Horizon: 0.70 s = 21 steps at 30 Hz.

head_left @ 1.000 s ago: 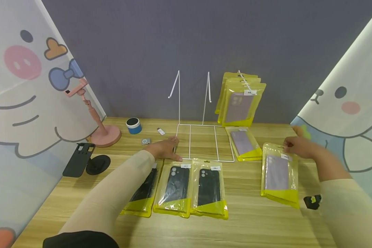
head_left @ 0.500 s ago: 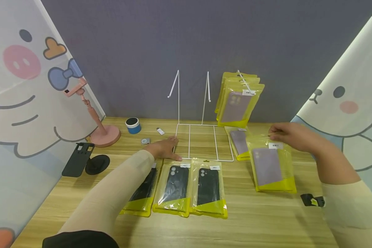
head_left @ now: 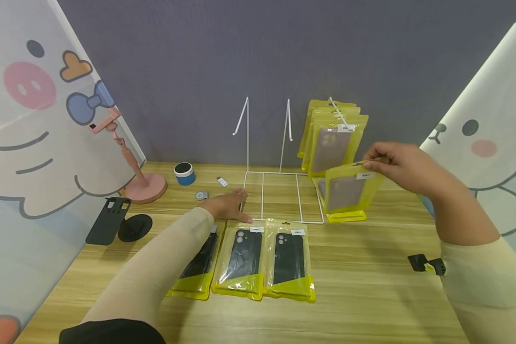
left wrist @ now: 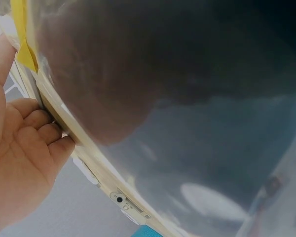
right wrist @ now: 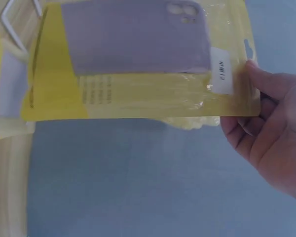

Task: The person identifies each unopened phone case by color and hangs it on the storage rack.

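My right hand (head_left: 404,167) pinches the top edge of a clear-and-yellow pouch (head_left: 344,188) holding a lilac phone case (right wrist: 133,37), thumb beside its hanging hole. The pouch hangs in front of the wire rack's right side and overlaps another lilac-case pouch (right wrist: 12,94) lying behind it. Above, several similar pouches (head_left: 333,148) hang on the rack's right hook. My left hand (head_left: 228,206) rests at the left front corner of the white wire rack (head_left: 300,196), thumb and fingers spread apart. Three pouches with black cases (head_left: 289,258) lie in front of the rack, the leftmost partly under my left forearm.
The rack's left hook (head_left: 241,117) and middle hook (head_left: 290,122) carry nothing. At left stand a pink phone stand (head_left: 146,186), a black phone holder (head_left: 109,222) and a blue-white round jar (head_left: 184,174). A small black item (head_left: 425,264) lies at right.
My right hand has lifted the lilac-case pouch off the table and carried it left and up toward the rack. The left hand stays at the rack's corner.
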{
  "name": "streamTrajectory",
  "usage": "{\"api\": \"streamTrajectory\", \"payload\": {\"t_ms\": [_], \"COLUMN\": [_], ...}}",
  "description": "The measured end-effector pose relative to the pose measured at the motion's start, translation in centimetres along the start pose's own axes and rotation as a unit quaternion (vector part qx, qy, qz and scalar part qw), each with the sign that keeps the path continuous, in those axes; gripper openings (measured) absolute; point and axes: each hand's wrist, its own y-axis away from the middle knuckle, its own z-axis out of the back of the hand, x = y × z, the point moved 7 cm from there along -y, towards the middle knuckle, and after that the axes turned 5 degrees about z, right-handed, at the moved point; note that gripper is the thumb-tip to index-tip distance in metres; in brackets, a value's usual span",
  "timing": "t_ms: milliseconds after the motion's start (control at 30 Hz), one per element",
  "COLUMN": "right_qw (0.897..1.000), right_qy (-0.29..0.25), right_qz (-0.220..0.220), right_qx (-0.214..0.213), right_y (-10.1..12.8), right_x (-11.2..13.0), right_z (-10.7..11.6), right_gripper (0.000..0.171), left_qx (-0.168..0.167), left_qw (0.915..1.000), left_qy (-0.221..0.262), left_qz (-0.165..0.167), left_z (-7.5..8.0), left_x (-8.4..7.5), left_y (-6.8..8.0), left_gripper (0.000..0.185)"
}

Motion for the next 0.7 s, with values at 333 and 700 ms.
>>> {"api": "streamTrajectory", "payload": {"t_ms": [333, 700], "right_qw": [0.994, 0.995], "right_qy": [-0.023, -0.018], "right_qz": [-0.019, -0.056], "right_qx": [-0.106, -0.084], "right_y": [-2.1, -5.6], "right_x": [1.1, -0.7], "right_z": [2.3, 1.3], "right_gripper": [0.03, 0.04], "left_qx": [-0.001, 0.0], "left_qw": [1.0, 1.0], "left_qy": [0.002, -0.005], "left_qz": [0.002, 0.0], "left_z": [0.0, 0.0], "left_x": [-0.1, 0.0], "left_y": [0.2, -0.1], "left_gripper": [0.107, 0.106]}}
